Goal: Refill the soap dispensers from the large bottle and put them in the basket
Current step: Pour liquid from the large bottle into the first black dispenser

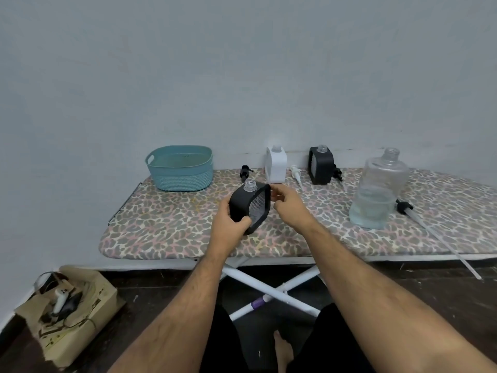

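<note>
Nearest, at six o'clock, two bare forearms reach up from the bottom edge over the dark floor and the white crossed legs of the ironing board [166, 224], whose padded cover has a leopard-spot print.

The left hand [228, 224] has its grip wrapped round the lower corner of a black dispenser [248, 207], a squarish, rounded body with a clear ribbed window and an open clear threaded neck, tilted and held just above the board's middle. The right hand [289, 204] touches the dispenser's upper right edge with curled fingertips; whether that grip truly pinches it is hard to tell.

At three o'clock stands the large bottle [377, 193], clear plastic, uncapped, with pale blue liquid in its lower part. Just beside it lies its black pump [404, 205], the long translucent tube running past the board's near edge.

Toward twelve o'clock, by the wall, stand a white dispenser [275, 168] and a second black dispenser [321, 166], both uncapped, with a white pump [295, 172] lying between them and a small black pump [245, 172] left of the white one.

At eleven o'clock sits the teal basket [180, 168], woven-textured plastic with rounded corners.
</note>
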A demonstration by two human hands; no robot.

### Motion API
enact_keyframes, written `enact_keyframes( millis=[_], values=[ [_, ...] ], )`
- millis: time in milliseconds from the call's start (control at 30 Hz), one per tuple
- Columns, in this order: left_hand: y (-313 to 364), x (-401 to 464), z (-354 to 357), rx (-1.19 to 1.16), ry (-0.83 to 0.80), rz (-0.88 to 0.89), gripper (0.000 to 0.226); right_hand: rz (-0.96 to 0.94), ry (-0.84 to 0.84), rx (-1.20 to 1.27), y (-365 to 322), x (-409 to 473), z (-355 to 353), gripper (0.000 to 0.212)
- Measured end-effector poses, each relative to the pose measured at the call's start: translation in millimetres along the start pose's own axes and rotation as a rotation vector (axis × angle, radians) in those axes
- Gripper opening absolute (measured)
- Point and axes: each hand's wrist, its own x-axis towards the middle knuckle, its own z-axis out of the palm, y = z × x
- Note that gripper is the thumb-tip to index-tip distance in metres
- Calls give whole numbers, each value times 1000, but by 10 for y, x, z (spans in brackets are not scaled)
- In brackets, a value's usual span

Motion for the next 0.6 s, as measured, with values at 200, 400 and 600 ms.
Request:
enact_keyframes(
  millis=[200, 400, 600],
  values=[
    [-78, -11, 58, -2, -2, 34, 58, -8, -11, -56, 66, 10, -1, 54],
    [-143, -5, 165, -21, 79, 67, 52, 3, 46, -106, 185, -2, -55, 59],
    [-216, 30, 225, -2, 130, 76, 51, -93, 221, -75, 275, -164, -295, 47]
  ],
)
